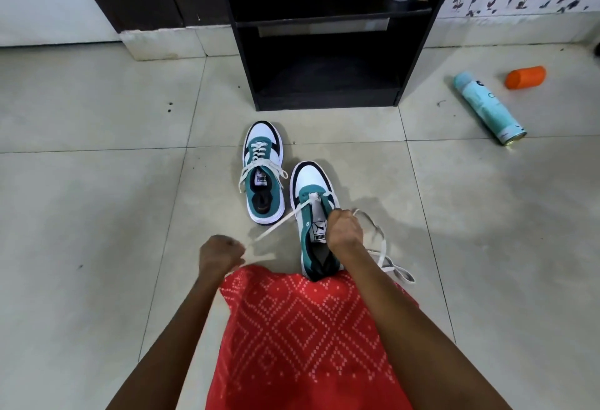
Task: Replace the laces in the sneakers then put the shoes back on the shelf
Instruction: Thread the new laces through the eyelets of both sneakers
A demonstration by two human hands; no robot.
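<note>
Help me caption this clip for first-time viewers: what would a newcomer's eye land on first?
The two hands at centre: the left hand pulls a white lace taut from the near teal-and-white sneaker, while the right hand grips the lace beside its tongue. Then the red patterned garment across the lower frame, and the second sneaker, already laced, on the floor before the black shelf.
</note>
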